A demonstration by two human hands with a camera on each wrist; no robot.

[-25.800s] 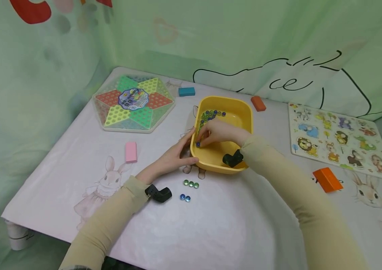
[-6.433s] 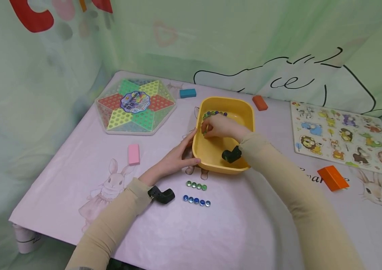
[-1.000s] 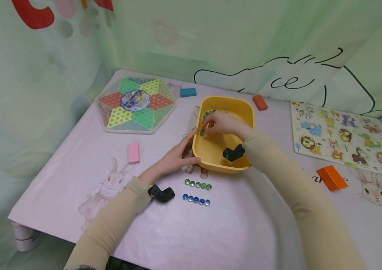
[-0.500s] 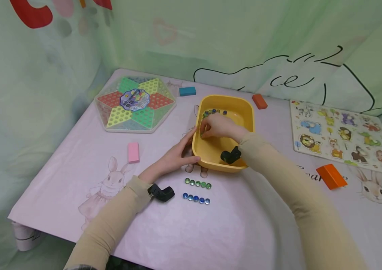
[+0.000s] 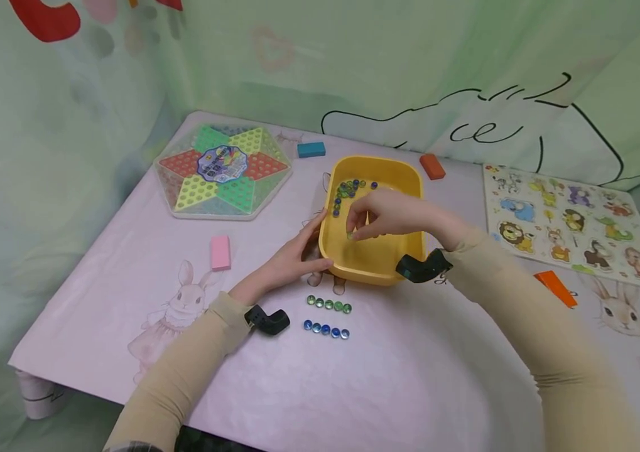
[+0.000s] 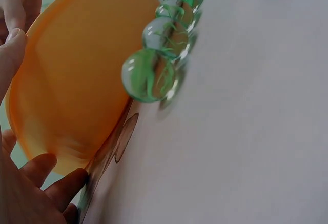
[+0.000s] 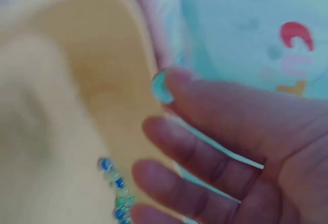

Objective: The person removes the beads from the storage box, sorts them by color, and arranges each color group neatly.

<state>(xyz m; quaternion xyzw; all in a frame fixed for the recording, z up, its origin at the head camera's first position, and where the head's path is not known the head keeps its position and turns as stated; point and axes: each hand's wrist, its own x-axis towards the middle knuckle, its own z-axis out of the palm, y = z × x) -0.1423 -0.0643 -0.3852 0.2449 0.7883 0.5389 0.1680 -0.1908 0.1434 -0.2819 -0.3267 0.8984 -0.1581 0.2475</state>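
A yellow basin [image 5: 359, 260] stands on the cloth-covered table. My left hand [image 5: 284, 263] rests against its left side, fingers along the outer wall and thumb touching the rim near the front corner. Over the basin, my right hand [image 5: 384, 216] pinches a green marble [image 7: 163, 86] between thumb and forefinger; the other fingers are loosely spread. Several blue and green marbles [image 5: 348, 189] gather along the basin's far left side; the right hand hides part of the floor. In front of the basin lie a row of green marbles [image 5: 328, 304] and, nearer me, a row of blue marbles [image 5: 326, 329].
A star-patterned board game [image 5: 220, 169] lies at the back left. Around the basin are a pink block [image 5: 220, 253], a blue block [image 5: 311, 149] and a red-orange block [image 5: 432, 166]. To the right lie an animal puzzle board [image 5: 568, 226] and an orange block [image 5: 556, 289], partly behind my sleeve.
Just now my right hand rises from the basin's left wall toward its middle with a green marble. Over the longer span, both rows grew to several marbles. My left hand stays put.
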